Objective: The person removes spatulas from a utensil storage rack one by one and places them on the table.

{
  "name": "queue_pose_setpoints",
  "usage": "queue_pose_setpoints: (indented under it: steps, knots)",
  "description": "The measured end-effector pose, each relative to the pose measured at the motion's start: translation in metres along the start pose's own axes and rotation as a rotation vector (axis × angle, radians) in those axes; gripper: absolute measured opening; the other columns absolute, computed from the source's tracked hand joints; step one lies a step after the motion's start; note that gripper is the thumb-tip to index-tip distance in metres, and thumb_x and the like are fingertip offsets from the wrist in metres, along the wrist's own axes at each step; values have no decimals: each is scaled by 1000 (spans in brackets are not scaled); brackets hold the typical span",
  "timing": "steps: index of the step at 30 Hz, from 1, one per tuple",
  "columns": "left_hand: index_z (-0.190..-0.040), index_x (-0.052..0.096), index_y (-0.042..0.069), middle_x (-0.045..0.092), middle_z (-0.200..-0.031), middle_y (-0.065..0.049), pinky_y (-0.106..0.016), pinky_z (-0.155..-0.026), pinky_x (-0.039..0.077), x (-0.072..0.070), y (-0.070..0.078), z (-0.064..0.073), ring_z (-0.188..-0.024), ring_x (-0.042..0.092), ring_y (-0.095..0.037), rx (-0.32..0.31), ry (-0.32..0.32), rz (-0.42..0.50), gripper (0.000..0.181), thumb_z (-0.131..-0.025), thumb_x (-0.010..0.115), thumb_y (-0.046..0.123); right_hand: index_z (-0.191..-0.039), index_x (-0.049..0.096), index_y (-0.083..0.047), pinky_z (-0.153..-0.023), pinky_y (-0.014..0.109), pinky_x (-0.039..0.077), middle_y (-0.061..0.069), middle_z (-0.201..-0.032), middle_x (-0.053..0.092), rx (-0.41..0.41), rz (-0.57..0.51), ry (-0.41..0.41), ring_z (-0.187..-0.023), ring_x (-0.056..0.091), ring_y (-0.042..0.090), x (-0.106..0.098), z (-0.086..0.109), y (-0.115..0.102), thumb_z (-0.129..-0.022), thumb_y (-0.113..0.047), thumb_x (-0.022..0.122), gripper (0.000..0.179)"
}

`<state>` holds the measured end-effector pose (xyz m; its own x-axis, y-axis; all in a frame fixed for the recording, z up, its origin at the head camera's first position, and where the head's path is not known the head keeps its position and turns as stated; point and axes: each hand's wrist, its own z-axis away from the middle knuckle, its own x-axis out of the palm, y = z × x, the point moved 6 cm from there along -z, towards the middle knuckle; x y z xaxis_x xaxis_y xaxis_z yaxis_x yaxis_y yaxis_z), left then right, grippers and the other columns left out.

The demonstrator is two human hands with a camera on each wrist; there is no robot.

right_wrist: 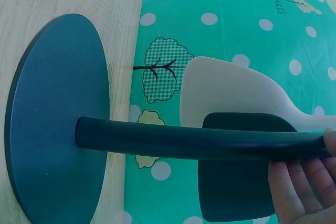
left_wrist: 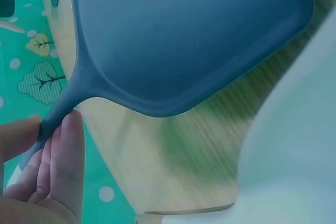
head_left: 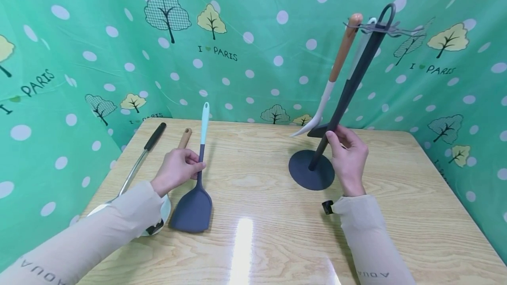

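Observation:
My left hand [head_left: 178, 168] pinches a spatula [head_left: 192, 211] between thumb and fingers, low on its shaft. The spatula has a wide dark blade, pointing toward me, and a light blue handle. In the left wrist view its blade [left_wrist: 189, 35] fills the upper part, with a shadow on the wood below. On the right, my right hand [head_left: 349, 155] grips the dark post of a utensil stand [head_left: 339, 104] just above its round base. From the stand's top hooks hang a white-headed turner [head_left: 336, 63] with a wooden handle and a dark spatula [right_wrist: 236, 190] with a pale handle, partly behind the post.
Left of my left hand lies a utensil with a black handle [head_left: 155, 136] and metal shaft. A wooden-handled utensil [head_left: 185, 138] lies beside it, its pale head [head_left: 165, 208] partly under my sleeve. A green patterned cloth [head_left: 253, 56] hangs behind the wooden table [head_left: 261, 166].

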<state>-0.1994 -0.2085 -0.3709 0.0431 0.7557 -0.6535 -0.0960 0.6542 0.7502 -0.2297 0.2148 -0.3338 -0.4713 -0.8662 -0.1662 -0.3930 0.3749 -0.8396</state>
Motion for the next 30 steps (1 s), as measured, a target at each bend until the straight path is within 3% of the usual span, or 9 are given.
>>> queue_pose_setpoints:
  steps: [16, 21, 26, 30]
  knots:
    - [-91, 63, -4, 64, -75, -13, -31, -55, 56, 6, -13, -3, -59, 67, -22, 0, 1, 20, 17, -84, 72, 8, -109, 73, -13, -76, 17, 51, 5, -94, 70, -5, -8, -5, -85, 67, 7, 0, 0, -1, -87, -26, 71, 25]
    - [-94, 64, -3, 63, -74, -12, -30, -52, 55, 6, -11, -7, -57, 65, -20, 39, 17, -18, 18, -83, 73, 8, -110, 73, -12, -76, 17, 51, 7, -95, 70, -3, -6, -4, -85, 66, 6, 0, 0, -2, -87, -23, 72, 25]
    - [-90, 63, -3, 63, -72, -12, -29, -50, 55, 7, -12, -9, -55, 65, -19, 40, 12, -57, 17, -82, 74, 8, -110, 73, -12, -75, 16, 50, 7, -96, 70, 5, 1, -5, -85, 66, 5, 0, 0, -2, -87, -22, 72, 26]
    - [-90, 63, -3, 61, -80, -15, -30, -49, 54, 7, -15, -11, -52, 64, -18, 43, 11, -76, 17, -82, 74, 8, -109, 73, -12, -77, 17, 51, 6, -94, 70, 5, -11, -4, -85, 66, 6, 0, 0, -1, -87, -24, 72, 25]
